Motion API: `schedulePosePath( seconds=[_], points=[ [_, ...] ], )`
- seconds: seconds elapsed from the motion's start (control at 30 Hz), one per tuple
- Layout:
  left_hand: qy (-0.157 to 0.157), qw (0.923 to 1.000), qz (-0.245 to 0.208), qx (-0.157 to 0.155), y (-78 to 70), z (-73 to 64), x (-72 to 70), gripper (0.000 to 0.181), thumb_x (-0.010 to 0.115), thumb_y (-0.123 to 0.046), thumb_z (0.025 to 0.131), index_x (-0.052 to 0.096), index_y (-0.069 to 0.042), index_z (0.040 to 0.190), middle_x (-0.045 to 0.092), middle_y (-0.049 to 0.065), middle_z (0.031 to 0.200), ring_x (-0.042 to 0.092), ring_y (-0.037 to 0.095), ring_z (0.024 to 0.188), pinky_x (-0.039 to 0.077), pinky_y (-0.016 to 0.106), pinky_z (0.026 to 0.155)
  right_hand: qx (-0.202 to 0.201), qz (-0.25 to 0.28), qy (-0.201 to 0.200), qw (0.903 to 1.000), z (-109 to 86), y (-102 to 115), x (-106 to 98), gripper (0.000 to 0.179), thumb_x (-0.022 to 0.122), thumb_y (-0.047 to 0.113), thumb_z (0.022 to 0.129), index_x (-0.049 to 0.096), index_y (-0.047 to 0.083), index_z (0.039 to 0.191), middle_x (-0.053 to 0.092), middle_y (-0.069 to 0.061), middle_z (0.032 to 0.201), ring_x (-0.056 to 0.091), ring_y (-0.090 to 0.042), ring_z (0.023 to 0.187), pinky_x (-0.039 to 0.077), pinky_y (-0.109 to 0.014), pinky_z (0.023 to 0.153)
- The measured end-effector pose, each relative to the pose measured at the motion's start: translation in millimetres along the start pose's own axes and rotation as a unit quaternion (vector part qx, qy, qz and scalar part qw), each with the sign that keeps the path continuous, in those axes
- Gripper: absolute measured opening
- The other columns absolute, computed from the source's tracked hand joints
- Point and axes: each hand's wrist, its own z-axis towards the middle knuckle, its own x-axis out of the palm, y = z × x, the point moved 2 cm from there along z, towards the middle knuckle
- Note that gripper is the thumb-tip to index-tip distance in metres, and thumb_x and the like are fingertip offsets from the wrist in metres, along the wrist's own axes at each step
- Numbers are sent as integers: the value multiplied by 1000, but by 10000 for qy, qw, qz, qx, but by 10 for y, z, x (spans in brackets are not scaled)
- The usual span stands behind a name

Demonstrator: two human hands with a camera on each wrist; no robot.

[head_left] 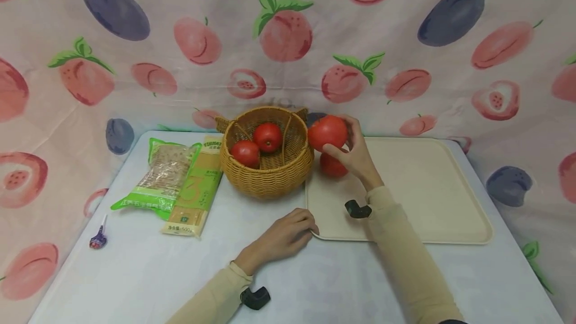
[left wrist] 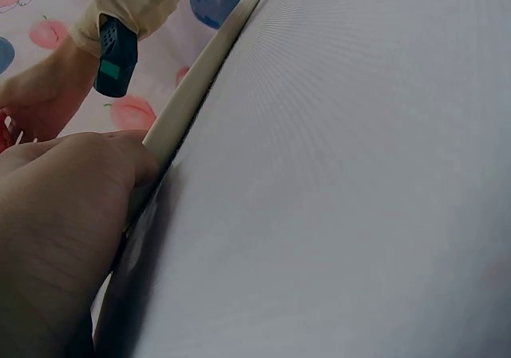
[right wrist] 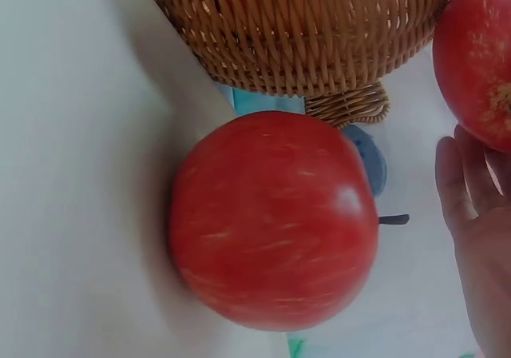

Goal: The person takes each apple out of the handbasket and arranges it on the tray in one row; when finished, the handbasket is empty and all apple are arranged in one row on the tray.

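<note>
My right hand (head_left: 357, 151) grips a red apple (head_left: 327, 133) in the air beside the right rim of a woven wicker basket (head_left: 265, 181). Below it, another red apple (head_left: 332, 165) rests on a cream tray (head_left: 418, 189); the right wrist view shows that apple (right wrist: 275, 222) close up with its stem. Two apples (head_left: 267, 137) lie inside the basket. At the tray's near left corner, my left hand (head_left: 285, 234) has its fingers curled on the rim. The left wrist view shows this hand (left wrist: 68, 214) holding the tray edge (left wrist: 188, 102), some fingertips hidden.
Left of the basket lie a green-edged clear food bag (head_left: 164, 174) and a flat green and yellow packet (head_left: 195, 189), partly overlapping. A wrapped lollipop (head_left: 99, 236) is near the table's left edge. Behind the white table (head_left: 148, 269) hangs a fruit-print cloth (head_left: 288, 84).
</note>
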Motion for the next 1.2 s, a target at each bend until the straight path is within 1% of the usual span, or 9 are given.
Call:
schedulePosePath(
  seconds=[0.13, 0.2, 0.33, 0.43, 0.53, 0.73, 0.97, 1.07, 1.2],
  points=[
    [35, 10000, -51, -16, 2, 1, 5, 16, 56, -14, 92, 63, -23, 104, 54, -13, 106, 46, 2, 112, 43, 21, 96, 12, 95, -179, 9998, -59, -47, -13, 71, 70, 11, 81, 30, 13, 140, 46, -4, 136, 48, -14, 120, 42, -49, 100],
    [39, 10000, -63, -27, 0, 1, -1, 16, 56, -14, 92, 63, -23, 104, 54, -13, 106, 46, 2, 112, 43, 21, 96, -27, 124, -250, 9996, -84, -65, -22, 71, 69, 10, 81, 29, 12, 141, 46, -5, 135, 48, -13, 120, 39, -49, 103],
    [-16, 10000, -57, 12, 1, 1, -8, 16, 57, -14, 92, 63, -23, 103, 54, -12, 106, 47, 3, 113, 43, 21, 97, -173, 94, -364, 9991, -126, -111, -52, 72, 69, 8, 81, 30, 11, 141, 47, -7, 135, 48, -13, 120, 36, -41, 106],
    [-42, 10000, -83, 32, 2, 1, -8, 16, 57, -14, 92, 63, -22, 104, 54, -12, 105, 47, 3, 112, 43, 21, 96, -257, 77, -423, 9987, -159, -155, -86, 71, 68, 7, 81, 31, 15, 141, 47, -7, 134, 49, -12, 118, 38, -31, 103],
    [-45, 9999, -114, 10, 2, -3, -7, 15, 57, -14, 92, 63, -22, 103, 54, -12, 105, 47, 3, 111, 43, 21, 96, -332, 104, -457, 9983, -192, -199, -118, 70, 66, 5, 81, 32, 16, 141, 46, -8, 135, 48, -12, 119, 39, -24, 101],
    [42, 9999, -111, -97, 1, -8, -3, 15, 56, -15, 93, 63, -23, 103, 54, -13, 106, 46, 1, 112, 43, 21, 96, -363, 151, -544, 9977, -278, -266, -171, 71, 65, 2, 81, 29, 10, 143, 43, -6, 136, 44, -13, 123, 38, -21, 102],
    [56, 9999, -91, 4, 1, -2, -5, 17, 56, -14, 92, 63, -22, 105, 55, -11, 106, 47, 3, 112, 43, 20, 96, -497, 419, -681, 9956, -363, -298, -256, 71, 64, -4, 81, 28, 4, 141, 45, -1, 132, 44, -15, 123, 41, -19, 100],
    [62, 9999, -88, -3, 3, -1, -4, 17, 56, -14, 93, 63, -22, 105, 54, -12, 106, 47, 2, 111, 43, 20, 96, -557, 512, -744, 9944, -354, -364, -308, 72, 65, -6, 79, 27, 4, 141, 45, 0, 132, 45, -17, 122, 41, -19, 101],
    [81, 9999, -116, -88, 7, -8, -5, 16, 56, -14, 93, 63, -22, 104, 54, -12, 106, 47, 2, 112, 43, 20, 96, -571, 619, -806, 9932, -342, -476, -362, 76, 66, -7, 78, 28, 10, 141, 44, -2, 133, 45, -19, 123, 41, -19, 101]
  ],
)
